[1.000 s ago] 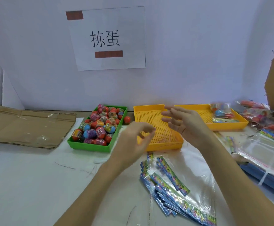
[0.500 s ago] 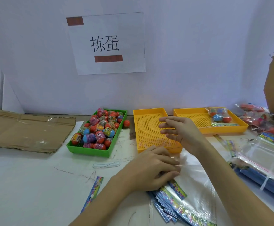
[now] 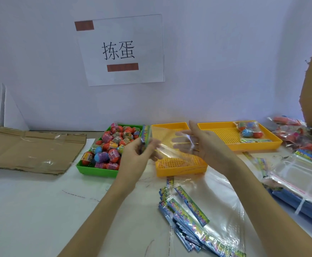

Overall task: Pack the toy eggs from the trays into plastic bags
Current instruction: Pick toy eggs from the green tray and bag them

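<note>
Step in hand: opening one plastic bag (image 3: 167, 143). My left hand (image 3: 134, 156) pinches its printed header; my right hand (image 3: 205, 145) has straight fingers spread inside the film. Toy eggs (image 3: 112, 145) sit in the green tray (image 3: 95, 169), just beyond my left fingers. Next: reach an egg without letting the mouth close.

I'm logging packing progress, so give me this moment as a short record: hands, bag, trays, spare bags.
left hand: pinches the printed header of the held bag
right hand: fingers spread on the bag's clear part
held bag: empty, above the near yellow tray
green tray: full of toy eggs
near yellow tray: empty
far yellow tray: holds one filled bag
spare bags: stacked on the table in front of the person
</note>
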Available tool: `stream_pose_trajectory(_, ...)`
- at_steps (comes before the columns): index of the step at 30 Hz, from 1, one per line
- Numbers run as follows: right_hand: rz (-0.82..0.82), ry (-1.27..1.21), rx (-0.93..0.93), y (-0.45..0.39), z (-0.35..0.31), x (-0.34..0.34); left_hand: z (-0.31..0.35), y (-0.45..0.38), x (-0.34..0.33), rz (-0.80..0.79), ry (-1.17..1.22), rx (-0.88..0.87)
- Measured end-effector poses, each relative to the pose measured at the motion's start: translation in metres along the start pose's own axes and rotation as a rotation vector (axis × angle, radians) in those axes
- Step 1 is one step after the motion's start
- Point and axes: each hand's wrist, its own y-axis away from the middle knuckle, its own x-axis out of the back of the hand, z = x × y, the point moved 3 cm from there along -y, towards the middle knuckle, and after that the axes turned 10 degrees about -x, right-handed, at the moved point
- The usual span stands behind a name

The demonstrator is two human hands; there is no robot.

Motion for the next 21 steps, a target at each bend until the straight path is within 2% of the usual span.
stream_pose_trajectory(3, -0.061, 0.079, 0.039, 0.001, 0.004, -0.004, -0.006, -0.004, 0.010, 0.144, 0.081, 0.063)
stream_pose_trajectory(6, 0.018, 0.094, 0.064, 0.002, 0.008, -0.002, -0.011, -0.006, 0.015, 0.192, 0.082, 0.104)
stream_pose_trajectory(10, 0.045, 0.051, 0.060, 0.005, 0.007, -0.001, -0.012, -0.007, 0.020, 0.239, 0.027, 0.174)
stream_pose_trajectory(13, 0.087, 0.087, 0.056, 0.005, 0.006, -0.003, -0.009, -0.008, 0.024, 0.305, 0.035, 0.155)
stream_pose_trajectory(16, 0.122, 0.096, 0.051, 0.004, 0.006, -0.002, -0.009, -0.008, 0.026, 0.317, -0.056, 0.074)
stream_pose_trajectory(18, 0.223, 0.097, 0.082, 0.002, 0.006, 0.001, -0.010, -0.008, 0.025, 0.314, -0.078, 0.061)
stream_pose_trajectory(21, 0.458, 0.183, 0.189, -0.001, 0.004, 0.014, -0.009, -0.009, 0.023, 0.340, -0.059, 0.028)
